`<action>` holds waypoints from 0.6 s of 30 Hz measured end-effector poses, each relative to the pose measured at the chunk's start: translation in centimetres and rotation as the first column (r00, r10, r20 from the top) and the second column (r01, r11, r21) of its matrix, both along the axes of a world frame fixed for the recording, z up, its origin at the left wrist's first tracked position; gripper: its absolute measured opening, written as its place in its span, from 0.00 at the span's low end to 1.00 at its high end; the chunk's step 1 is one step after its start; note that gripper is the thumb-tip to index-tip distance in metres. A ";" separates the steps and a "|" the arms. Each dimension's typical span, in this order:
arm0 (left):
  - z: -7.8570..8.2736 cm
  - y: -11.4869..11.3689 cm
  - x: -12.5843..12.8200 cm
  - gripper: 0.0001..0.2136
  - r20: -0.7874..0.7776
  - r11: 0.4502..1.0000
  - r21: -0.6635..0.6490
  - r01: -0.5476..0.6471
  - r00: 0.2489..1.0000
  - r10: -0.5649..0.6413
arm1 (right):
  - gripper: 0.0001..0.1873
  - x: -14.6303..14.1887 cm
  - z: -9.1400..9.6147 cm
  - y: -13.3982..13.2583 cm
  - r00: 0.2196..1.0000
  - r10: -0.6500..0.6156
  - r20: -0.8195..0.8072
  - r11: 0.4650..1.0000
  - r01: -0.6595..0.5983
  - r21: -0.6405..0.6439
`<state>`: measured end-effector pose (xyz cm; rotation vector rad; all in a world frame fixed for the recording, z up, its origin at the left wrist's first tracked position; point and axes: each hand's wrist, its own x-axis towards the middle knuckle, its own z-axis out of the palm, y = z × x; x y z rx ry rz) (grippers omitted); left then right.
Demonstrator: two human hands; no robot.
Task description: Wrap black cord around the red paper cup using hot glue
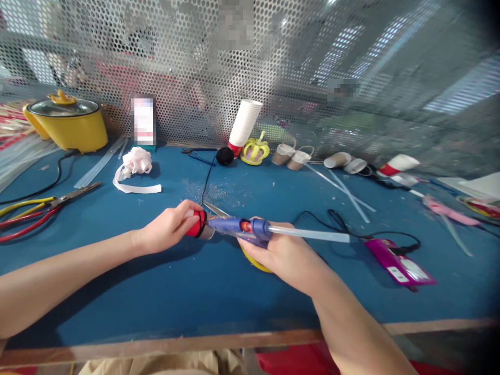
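Observation:
My left hand [169, 229] is closed round a small red-and-white paper cup [192, 224] lying on its side in the air, a black cord wrapped round it. My right hand [279, 255] grips a blue hot glue gun [230, 225], its nozzle end close against the cup. From the back of the gun sticks a long clear glue stick [308, 234]. Behind the cup shows a pointed metal blade [215, 209], and a yellow handle [255, 260] curves below my right hand. Black yarn runs from the cup area to a black yarn ball [225, 156].
Pliers [58, 203] with red and yellow handles lie left, near a yellow electric pot [76, 125] and white ribbon [136, 164]. Stacked paper cups [245, 122], a yellow crown-like piece [255, 150] and small buckets [283, 152] line the mesh. A purple power strip [398, 263] sits right.

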<state>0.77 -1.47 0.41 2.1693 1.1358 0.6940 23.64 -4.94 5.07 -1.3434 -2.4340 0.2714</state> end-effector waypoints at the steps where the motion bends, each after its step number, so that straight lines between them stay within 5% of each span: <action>1: 0.0 -0.1 0.0 0.12 -0.004 1.000 0.003 0.011 1.000 -0.011 | 0.06 0.0 0.0 0.1 1.000 -0.011 -0.013 1.000 0.011 -0.006; 7: 0.0 -0.4 -0.3 0.13 -0.032 0.997 0.015 0.070 0.997 -0.070 | 0.08 -0.1 0.1 0.8 0.992 -0.117 -0.044 0.989 0.113 -0.093; 18: -0.3 -0.2 -0.4 0.13 -0.038 0.993 0.044 0.109 0.994 -0.107 | 0.08 0.0 0.0 1.0 0.989 -0.120 -0.088 0.985 0.108 -0.131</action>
